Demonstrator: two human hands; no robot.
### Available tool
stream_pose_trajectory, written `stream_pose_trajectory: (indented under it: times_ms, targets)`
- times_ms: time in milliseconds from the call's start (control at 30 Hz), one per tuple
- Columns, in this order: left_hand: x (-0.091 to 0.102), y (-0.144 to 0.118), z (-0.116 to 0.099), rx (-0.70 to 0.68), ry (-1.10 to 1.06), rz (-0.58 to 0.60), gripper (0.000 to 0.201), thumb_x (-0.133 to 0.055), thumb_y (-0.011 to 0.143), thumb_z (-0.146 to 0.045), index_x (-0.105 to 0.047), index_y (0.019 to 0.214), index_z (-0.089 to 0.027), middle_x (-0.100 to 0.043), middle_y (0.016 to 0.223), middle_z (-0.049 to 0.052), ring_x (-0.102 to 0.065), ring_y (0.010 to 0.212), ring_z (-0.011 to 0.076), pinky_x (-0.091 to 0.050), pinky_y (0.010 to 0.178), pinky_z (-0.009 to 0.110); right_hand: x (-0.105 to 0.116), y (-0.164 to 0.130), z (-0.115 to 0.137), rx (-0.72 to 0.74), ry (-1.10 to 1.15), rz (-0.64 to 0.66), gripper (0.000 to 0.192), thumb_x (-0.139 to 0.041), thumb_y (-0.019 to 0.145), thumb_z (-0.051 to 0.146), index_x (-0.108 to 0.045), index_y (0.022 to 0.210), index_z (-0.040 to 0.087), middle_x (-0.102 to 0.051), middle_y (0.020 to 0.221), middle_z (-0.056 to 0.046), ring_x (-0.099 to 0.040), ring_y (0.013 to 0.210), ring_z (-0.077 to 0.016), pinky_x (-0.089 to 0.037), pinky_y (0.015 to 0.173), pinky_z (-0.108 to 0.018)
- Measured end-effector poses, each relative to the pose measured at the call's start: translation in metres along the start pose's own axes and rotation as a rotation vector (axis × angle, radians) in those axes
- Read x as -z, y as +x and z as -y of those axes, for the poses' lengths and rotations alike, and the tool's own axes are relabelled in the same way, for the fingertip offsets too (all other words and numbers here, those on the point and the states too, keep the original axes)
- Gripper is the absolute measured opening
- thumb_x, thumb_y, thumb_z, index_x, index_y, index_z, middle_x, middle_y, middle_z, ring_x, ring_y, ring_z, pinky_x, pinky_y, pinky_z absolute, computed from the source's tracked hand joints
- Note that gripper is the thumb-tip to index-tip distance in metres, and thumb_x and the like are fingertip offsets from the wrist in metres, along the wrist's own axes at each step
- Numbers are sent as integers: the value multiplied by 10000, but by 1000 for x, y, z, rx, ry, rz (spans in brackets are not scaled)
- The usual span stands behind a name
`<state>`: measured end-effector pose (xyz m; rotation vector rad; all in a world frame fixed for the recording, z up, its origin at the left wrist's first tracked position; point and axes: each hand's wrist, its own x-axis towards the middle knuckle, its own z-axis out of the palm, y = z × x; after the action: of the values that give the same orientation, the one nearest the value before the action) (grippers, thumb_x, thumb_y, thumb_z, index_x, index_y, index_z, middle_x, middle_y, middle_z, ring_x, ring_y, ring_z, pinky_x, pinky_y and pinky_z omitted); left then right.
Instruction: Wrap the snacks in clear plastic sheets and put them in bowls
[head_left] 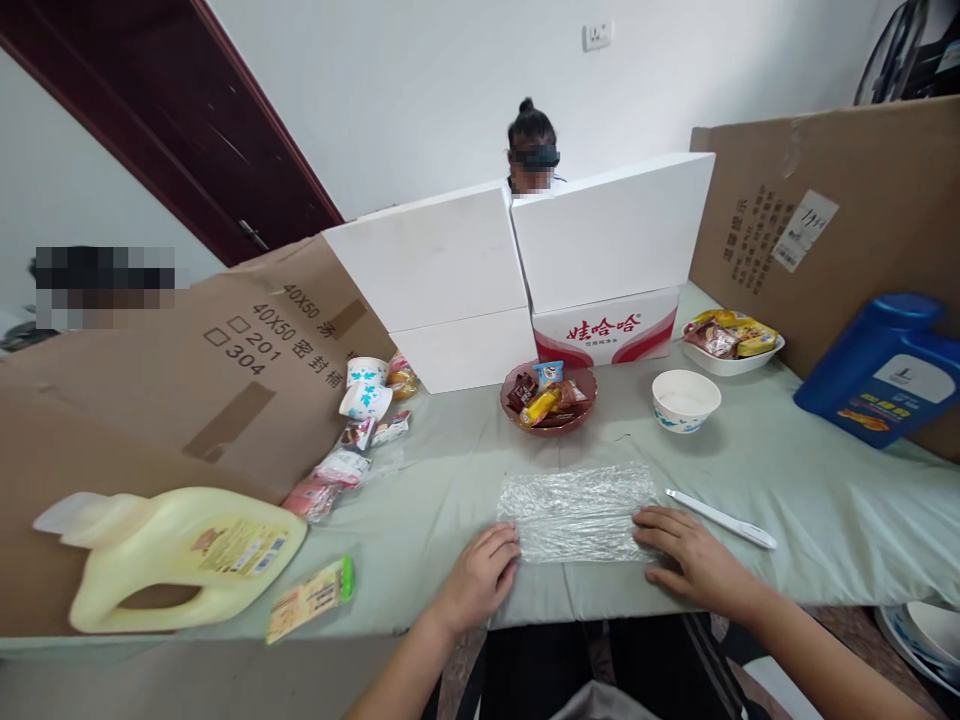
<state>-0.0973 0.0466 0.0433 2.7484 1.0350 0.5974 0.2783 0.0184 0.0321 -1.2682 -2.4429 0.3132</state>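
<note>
A crinkled sheet of clear plastic wrap (576, 510) lies flat on the pale green tablecloth (810, 480) near the front edge. My left hand (480, 575) rests curled at its left end, fingertips touching the wrap. My right hand (686, 555) lies palm down on its right end, fingers spread. Just right of that hand lies a white pen-like stick (721, 518). Behind the wrap stand a dark red bowl of wrapped snacks (549, 398) and an empty white bowl (685, 399).
Cardboard sheets (187, 400) wall the left and right sides; white foam boxes (517, 270) stand at the back, with a person behind them. A yellow jug (180, 555), a blue jug (881, 370), paper cups (366, 385), loose snack packets (337, 470) and a snack dish (731, 340) lie around.
</note>
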Motion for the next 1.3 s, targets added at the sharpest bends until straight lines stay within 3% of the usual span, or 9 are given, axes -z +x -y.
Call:
stream_pose_trajectory:
  times_ms: [133,233,367,500,633,733,800,1133,1300]
  targets:
    - [-4,-3,10,3,-48,-68,253,-434,870,-61,-629,964,-191,-673,1062,82,-594,1125,213,-514,960,401,-5,-12,-3,-16,5,-86,234,-482,936,302,-656,1080,239,-652,1208,-52,-540,1201,-210,-444,1016,-392]
    - [-1,2,11,87,-102,-100,209,-427,900,-111,-608,964,-193,-681,1013,78,-626,1045,200,-529,910,372,-2,-11,2,-30,65,-119,217,-449,943,257,-660,989,238,-672,1141,-49,-569,1146,-195,-455,992,-371]
    - [1,13,10,235,-99,-147,179,-401,939,-194,-579,957,-198,-679,895,49,-655,836,170,-539,766,310,6,-4,9,-116,156,-75,191,-490,916,326,-627,989,215,-664,1077,-82,-591,1047,-213,-470,924,-377]
    - [-5,25,15,312,-80,-152,191,-386,949,-236,-574,964,-203,-679,858,30,-657,778,166,-513,723,283,8,7,11,-194,157,-45,230,-541,865,398,-616,965,206,-658,1001,-86,-589,963,-235,-457,862,-375]
    - [-14,39,23,483,-5,-140,196,-387,951,-233,-577,993,-207,-695,865,17,-663,767,160,-487,717,262,3,28,6,-453,127,-51,288,-331,954,322,-596,939,210,-676,913,-54,-622,875,-192,-442,786,-300]
    - [-20,53,28,608,109,-97,180,-418,946,-203,-586,1011,-209,-707,938,16,-667,830,151,-463,748,240,1,50,2,-687,15,8,290,-326,968,335,-589,967,212,-701,888,-54,-653,843,-203,-422,707,-285]
    - [-23,61,30,652,164,-81,170,-435,944,-199,-594,1004,-206,-711,922,20,-669,812,154,-451,722,236,0,62,0,-743,-47,26,300,-327,972,337,-591,935,200,-707,867,-81,-664,823,-229,-407,670,-297]
    - [-42,70,32,645,308,-94,208,-417,946,-224,-611,884,-180,-679,829,62,-639,717,188,-444,642,264,-12,81,2,-738,-215,-17,264,-327,981,277,-559,968,151,-698,881,-151,-681,789,-248,-444,655,-323]
    - [-30,70,23,598,341,-173,177,-459,910,-211,-611,991,-169,-658,945,97,-618,865,235,-487,754,340,-2,81,4,-684,-268,-118,272,-347,968,293,-572,1020,150,-665,979,-159,-654,828,-243,-476,710,-344]
